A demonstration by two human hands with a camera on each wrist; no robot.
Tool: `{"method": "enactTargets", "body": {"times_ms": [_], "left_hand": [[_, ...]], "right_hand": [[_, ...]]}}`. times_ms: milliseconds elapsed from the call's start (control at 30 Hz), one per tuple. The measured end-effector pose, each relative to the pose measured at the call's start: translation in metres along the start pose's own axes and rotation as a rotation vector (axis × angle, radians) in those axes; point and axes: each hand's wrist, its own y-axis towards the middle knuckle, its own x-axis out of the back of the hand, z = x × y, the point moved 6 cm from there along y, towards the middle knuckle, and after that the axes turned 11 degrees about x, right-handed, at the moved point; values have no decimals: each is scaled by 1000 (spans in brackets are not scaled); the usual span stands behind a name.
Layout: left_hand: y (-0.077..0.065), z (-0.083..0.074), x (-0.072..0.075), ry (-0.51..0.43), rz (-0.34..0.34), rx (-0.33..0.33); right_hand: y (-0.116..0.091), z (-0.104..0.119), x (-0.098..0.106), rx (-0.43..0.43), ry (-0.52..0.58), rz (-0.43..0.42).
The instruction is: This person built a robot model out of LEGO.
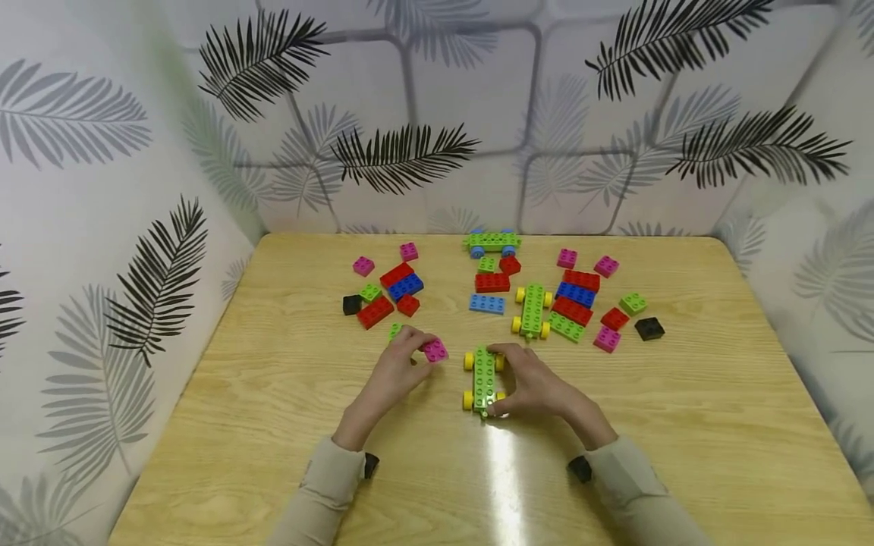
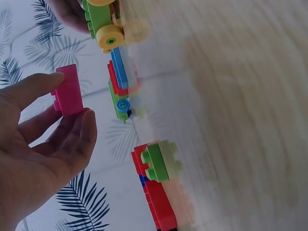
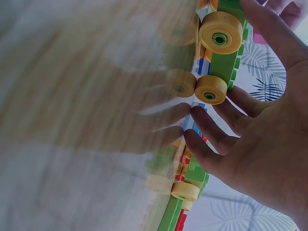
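My left hand (image 1: 394, 370) pinches a pink toy brick (image 1: 435, 349) between thumb and fingers, raised above the table. In the left wrist view the same pink brick (image 2: 72, 90) shows its smooth side, studs toward the palm. Just right of it, a green wheeled toy base (image 1: 484, 379) with yellow wheels stands lengthwise on the table. My right hand (image 1: 536, 383) holds this base by its two ends, thumb at the near end and fingers at the far end. Behind the left hand a green brick (image 1: 395, 331) is partly hidden.
A second yellow-wheeled base (image 1: 533, 311) stands behind the right hand. Farther back is a blue-wheeled base (image 1: 493, 243). Red, blue, green, pink and black bricks lie in groups at left, middle and right, including a light blue brick (image 1: 487, 304). A patterned cloth backdrop borders the wooden table (image 1: 273, 425).
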Motion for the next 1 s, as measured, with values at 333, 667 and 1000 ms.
{"method": "enactTargets", "body": {"times_ms": [333,667,1000], "left_hand": [[4,-7,-12,-14,-8,-64],[2,-11,-24,-61,51,-69],[4,-13,-28,-67,70,-72]], "right_hand": [[0,2,4,-18,-9,-7],[-2,0,-1,-18,-11,-5],[-1,2,0,-8,-21,-11]]}}
